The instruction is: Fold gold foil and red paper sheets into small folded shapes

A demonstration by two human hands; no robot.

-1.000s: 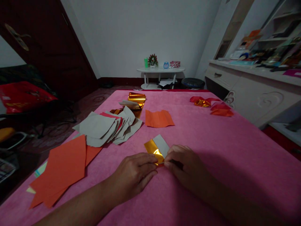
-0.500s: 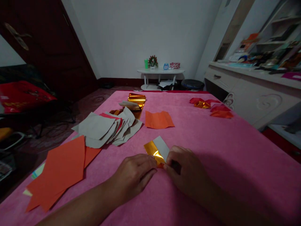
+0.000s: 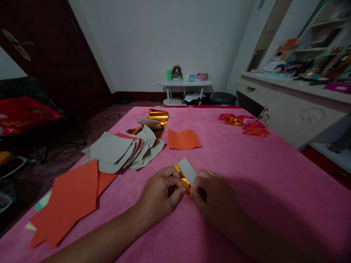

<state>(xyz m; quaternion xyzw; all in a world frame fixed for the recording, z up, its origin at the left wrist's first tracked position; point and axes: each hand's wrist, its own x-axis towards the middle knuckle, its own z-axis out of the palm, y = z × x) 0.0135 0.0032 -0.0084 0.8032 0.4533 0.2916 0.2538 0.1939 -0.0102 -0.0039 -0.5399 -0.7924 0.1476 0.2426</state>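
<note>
Foil paper (image 3: 187, 173) is pinched near one end by left hand (image 3: 161, 191) and right hand (image 3: 216, 193), both curled inward.

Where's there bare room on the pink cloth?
The widest bare patch of pink cloth lies right of the right hand, nearer than the red paper pieces. Another lies between those and the creased orange paper. Grey sheets, larger orange sheets and the gold foil roll crowd the left; the left hand and gold paper, the front middle.
</note>
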